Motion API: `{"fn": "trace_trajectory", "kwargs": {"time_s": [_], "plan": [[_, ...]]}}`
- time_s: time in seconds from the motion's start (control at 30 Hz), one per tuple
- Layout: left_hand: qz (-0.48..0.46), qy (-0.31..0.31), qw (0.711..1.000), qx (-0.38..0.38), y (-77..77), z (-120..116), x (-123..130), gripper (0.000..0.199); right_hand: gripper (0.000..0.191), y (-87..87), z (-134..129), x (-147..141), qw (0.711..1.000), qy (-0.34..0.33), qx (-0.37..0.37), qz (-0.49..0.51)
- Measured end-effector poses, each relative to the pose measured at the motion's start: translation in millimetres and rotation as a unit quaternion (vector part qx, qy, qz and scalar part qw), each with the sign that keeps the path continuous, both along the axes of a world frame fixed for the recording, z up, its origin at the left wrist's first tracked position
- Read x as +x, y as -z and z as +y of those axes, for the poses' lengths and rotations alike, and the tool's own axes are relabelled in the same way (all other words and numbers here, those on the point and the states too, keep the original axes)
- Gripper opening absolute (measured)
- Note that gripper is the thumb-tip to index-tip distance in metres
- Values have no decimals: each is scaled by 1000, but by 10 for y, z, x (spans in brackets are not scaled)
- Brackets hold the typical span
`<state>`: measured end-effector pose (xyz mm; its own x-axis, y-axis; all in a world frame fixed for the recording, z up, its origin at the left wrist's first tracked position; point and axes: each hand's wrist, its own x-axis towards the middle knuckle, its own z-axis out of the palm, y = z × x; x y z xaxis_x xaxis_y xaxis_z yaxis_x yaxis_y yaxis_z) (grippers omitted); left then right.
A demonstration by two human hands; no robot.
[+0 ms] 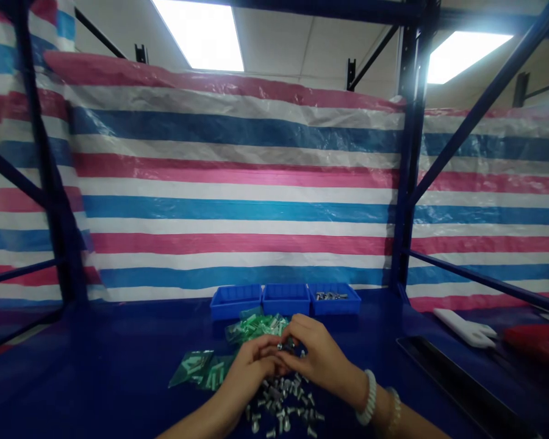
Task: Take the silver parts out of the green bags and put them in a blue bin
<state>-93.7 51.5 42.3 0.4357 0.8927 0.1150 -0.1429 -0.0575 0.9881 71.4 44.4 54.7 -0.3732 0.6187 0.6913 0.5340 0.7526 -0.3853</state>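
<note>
My left hand (251, 369) and my right hand (318, 353) meet above the middle of the table, fingers curled and pinched together. Between the fingertips of both hands shows a small shiny metal bolt (280, 347); its far end and any other parts there are partly hidden. Just below the hands, a loose heap of silver bolts (281, 402) lies spread on the blue tabletop. To the left of my left hand are green plastic bags (193, 366) with pale pieces in them. Another pile of green bags (256, 327) lies behind the hands.
At the back stand a left blue bin (236, 310), a middle blue bin (286, 306) and a right blue bin (336, 306) holding metal parts. A long black strip (462, 384), a white tool (464, 327) and a red item (537, 343) lie right. Blue shelf posts (407, 183) flank the striped sheet.
</note>
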Motion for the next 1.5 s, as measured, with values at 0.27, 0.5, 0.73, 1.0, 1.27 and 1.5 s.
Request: {"fn": "trace_trajectory", "kwargs": {"time_s": [0.27,0.5,0.73,1.0,1.27,1.5], "plan": [[-15,-102,984,142,-85,-35,-64,40,13,-33,94,23,978,-25,-125,168],[134,-98,883,439,-89,-162,-81,55,35,88,207,-14,898,-163,-297,282],[160,-143,887,410,-118,-24,-124,52,26,-29,621,585,976,142,-53,154],[142,-201,901,358,-147,127,-156,43,25,9,825,987,961,268,-40,62],[174,-225,883,374,-167,299,-212,40,7,190,353,9,986,78,-111,-92],[448,83,784,421,-360,353,-496,75,28,239,239,-13,969,72,-141,-188]]}}
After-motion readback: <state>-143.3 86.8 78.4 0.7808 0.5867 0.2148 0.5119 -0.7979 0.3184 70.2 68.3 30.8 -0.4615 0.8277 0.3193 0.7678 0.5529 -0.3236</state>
